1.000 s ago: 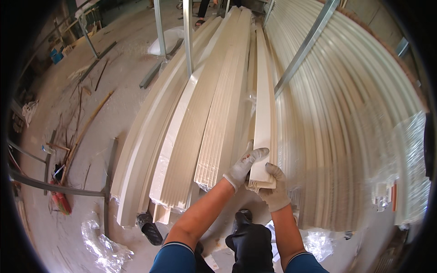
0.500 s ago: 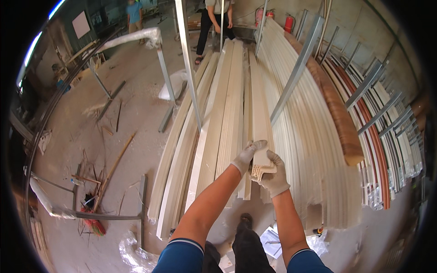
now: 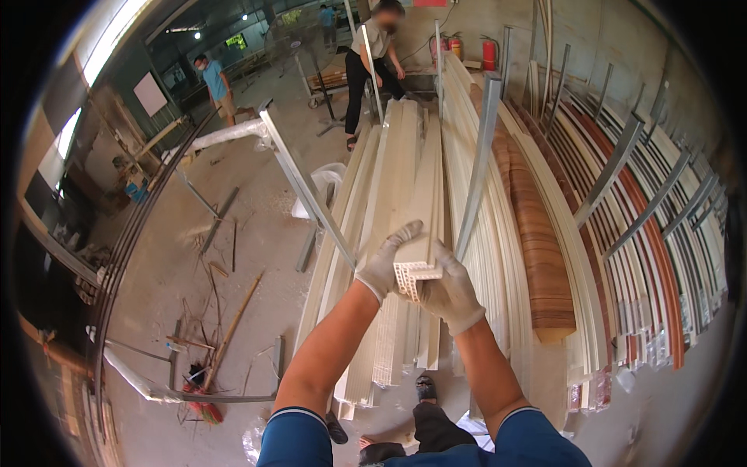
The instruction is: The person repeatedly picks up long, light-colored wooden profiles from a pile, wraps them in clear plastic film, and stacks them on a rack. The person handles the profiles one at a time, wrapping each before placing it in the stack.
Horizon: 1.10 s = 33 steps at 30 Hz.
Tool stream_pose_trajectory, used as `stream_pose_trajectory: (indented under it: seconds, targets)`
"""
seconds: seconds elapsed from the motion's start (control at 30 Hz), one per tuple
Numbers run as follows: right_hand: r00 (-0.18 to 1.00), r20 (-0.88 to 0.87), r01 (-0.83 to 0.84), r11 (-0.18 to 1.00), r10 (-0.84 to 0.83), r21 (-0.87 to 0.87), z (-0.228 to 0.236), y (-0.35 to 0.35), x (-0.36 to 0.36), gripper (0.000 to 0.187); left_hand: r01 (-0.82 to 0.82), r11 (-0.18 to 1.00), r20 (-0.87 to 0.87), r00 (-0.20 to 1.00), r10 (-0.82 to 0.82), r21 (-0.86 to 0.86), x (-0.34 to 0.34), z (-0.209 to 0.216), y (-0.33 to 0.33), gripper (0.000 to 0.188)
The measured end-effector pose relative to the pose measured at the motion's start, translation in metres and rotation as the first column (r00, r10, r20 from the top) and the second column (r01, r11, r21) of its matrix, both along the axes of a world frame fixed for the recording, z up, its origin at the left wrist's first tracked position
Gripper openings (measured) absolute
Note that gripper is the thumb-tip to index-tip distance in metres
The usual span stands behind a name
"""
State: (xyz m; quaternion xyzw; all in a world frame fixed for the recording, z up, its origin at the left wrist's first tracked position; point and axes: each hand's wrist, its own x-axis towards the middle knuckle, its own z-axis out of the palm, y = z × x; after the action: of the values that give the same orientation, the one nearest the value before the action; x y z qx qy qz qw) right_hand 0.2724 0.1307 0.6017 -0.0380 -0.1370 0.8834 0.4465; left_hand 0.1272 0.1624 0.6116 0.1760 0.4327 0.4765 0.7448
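Note:
Both my hands wear pale work gloves and grip the near end of a long cream hollow-core profile [image 3: 414,251]. Its cut end faces me, showing a stepped outline full of small holes. My left hand [image 3: 383,266] closes on the left side, thumb over the top face. From the right and below, my right hand [image 3: 454,292] holds the same end, its lower fingers partly hidden. The profile reaches away from me above a stack of similar cream profiles [image 3: 366,226]. At the far end a co-worker [image 3: 375,58] bends over the stack; what their hands touch is unclear.
Upright metal posts [image 3: 307,187] [image 3: 478,167] flank the stack. A brown wood-grain roll or moulding [image 3: 537,257] and racked profiles [image 3: 646,233] fill the right. Sticks [image 3: 233,331] and a low metal frame [image 3: 226,398] lie left. Another person [image 3: 215,84] stands farther back; fire extinguishers [image 3: 489,54] line the wall.
My view has tilted up, showing more of the far room. My hands and the held profile end sit farther left and slightly higher in the picture. Both hands keep their grip.

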Motion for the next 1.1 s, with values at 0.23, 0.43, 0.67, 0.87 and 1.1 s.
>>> stream_pose_trajectory:
  seconds: [0.23,0.43,0.67,0.87,1.1]
  targets:
    - [0.999,0.001,-0.045,0.999,0.045,-0.020,0.037,0.031,-0.007,0.029,-0.025,0.994,0.045,0.999,0.020,0.111,-0.008,0.040,0.020,0.030]
    - [0.995,0.077,-0.048,0.994,0.056,-0.099,0.052,0.037,-0.012,0.031,0.000,0.998,0.022,1.000,-0.001,0.066,-0.010,0.061,0.024,0.025]
    - [0.999,0.014,-0.041,0.997,0.042,-0.065,0.061,0.041,-0.019,0.027,0.006,0.998,0.078,0.997,-0.011,0.068,-0.016,0.065,0.035,0.022]
    - [0.993,0.118,-0.012,0.988,0.030,-0.154,0.059,0.040,-0.023,0.026,0.000,0.999,0.052,0.999,-0.003,0.049,-0.021,0.058,0.035,0.019]
    - [0.987,0.116,-0.097,0.988,0.110,-0.117,0.036,0.027,-0.022,0.025,-0.073,0.995,-0.052,0.996,0.076,0.061,-0.016,0.043,0.013,0.020]
